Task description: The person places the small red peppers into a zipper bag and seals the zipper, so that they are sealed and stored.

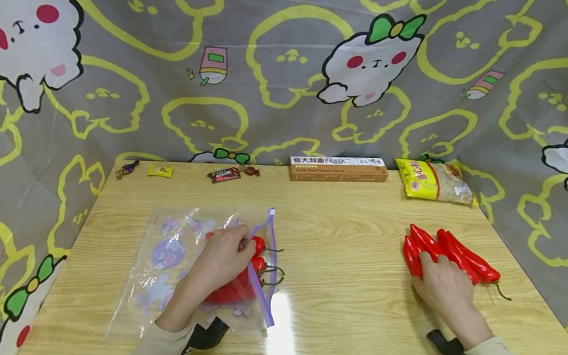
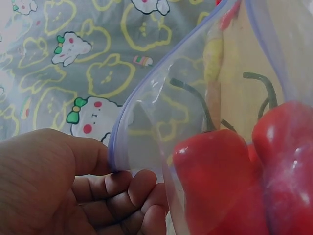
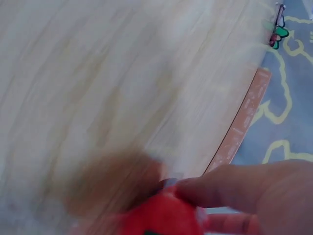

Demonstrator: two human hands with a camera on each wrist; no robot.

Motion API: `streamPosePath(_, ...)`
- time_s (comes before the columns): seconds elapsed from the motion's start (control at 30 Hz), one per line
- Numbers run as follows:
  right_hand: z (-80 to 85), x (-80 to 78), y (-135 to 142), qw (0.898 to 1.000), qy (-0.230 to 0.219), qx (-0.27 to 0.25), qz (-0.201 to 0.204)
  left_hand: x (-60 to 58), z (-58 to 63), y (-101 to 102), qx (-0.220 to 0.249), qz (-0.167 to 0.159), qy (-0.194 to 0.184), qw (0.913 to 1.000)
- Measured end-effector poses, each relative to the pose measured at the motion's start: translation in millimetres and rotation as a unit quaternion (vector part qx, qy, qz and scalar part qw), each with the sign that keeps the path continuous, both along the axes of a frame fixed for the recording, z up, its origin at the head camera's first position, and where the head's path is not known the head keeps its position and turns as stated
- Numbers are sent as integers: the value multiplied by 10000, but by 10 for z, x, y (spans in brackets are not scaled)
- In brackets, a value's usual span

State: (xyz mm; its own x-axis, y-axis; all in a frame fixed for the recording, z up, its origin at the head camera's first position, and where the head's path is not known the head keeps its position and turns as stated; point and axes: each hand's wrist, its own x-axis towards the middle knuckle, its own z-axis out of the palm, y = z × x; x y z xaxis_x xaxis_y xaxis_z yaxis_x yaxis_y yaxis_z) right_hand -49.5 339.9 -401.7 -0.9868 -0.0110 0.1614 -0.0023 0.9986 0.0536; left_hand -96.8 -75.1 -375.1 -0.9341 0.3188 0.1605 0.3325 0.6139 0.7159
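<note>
A clear zip bag (image 1: 171,283) with a purple zip edge and cartoon prints lies on the left of the table. My left hand (image 1: 227,256) pinches its zip edge between thumb and fingers, and the mouth gapes. Several red peppers (image 2: 215,171) are inside, their green stems poking toward the opening. On the right, my right hand (image 1: 445,284) grips a red pepper (image 1: 411,254) in a small group of loose ones, including the outer red pepper (image 1: 473,257). In the right wrist view, the thumb lies against the gripped pepper (image 3: 164,215); that view is partly blurred.
Along the back edge stand a pasta box (image 1: 339,171) and a yellow food packet (image 1: 433,181). Small wrapped sweets lie at the back left, among them a yellow sweet (image 1: 160,171) and a dark-wrapped bar (image 1: 224,175). A patterned cloth (image 1: 276,88) walls the table.
</note>
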Motion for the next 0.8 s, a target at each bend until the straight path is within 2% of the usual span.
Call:
streamPosePath(0.2,134,-57,-294,9975,-86,-692,148,-7,-9,1,58,-116,-3,9999)
streamPosePath(0.37,259,-103,-705,9887,-50,-1273,792,-10,1,2,11,-135,67,9999)
streamPosePath(0.5,333,-140,-1070,9737,-32,-1637,1586,-10,3,4,-9,-118,70,9999)
streamPosePath(0.63,368,-184,-1394,9508,-54,-1897,2447,-10,-6,13,-49,-107,113,9999)
streamPosePath(0.73,359,-221,-1588,9372,-18,-1958,2885,-4,-12,18,-100,-124,212,9996)
streamPosePath(0.8,340,-251,-1695,9322,30,-1972,3034,0,-10,17,-111,-136,279,9995)
